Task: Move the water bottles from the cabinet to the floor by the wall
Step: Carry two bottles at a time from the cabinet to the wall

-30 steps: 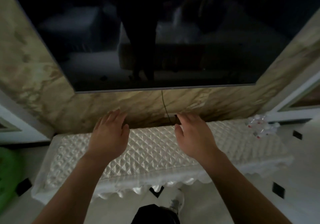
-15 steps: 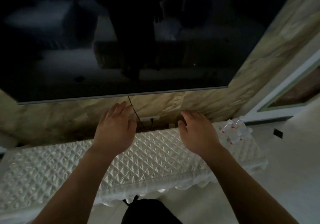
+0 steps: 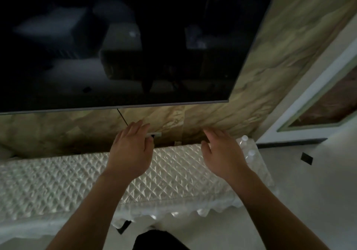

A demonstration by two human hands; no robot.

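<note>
Clear plastic water bottles with white caps [image 3: 249, 149], shrink-wrapped, stood untouched at three o'clock on the white quilted-cover cabinet [image 3: 77, 188]; left hand [image 3: 129, 153] and right hand [image 3: 224, 155] spread, empty; transfer not begun

No readable text anywhere that I can find. The water bottles [image 3: 249, 149] at the cabinet's right end show white caps, but any labels are too blurred and dim for me to read. The dark TV screen [image 3: 116, 43] shows only reflections, no logo or lettering I can make out. The quilted cover [image 3: 58, 188] is plain, no print. The wall socket [image 3: 154, 134] is too small for me to read any marking.
</note>
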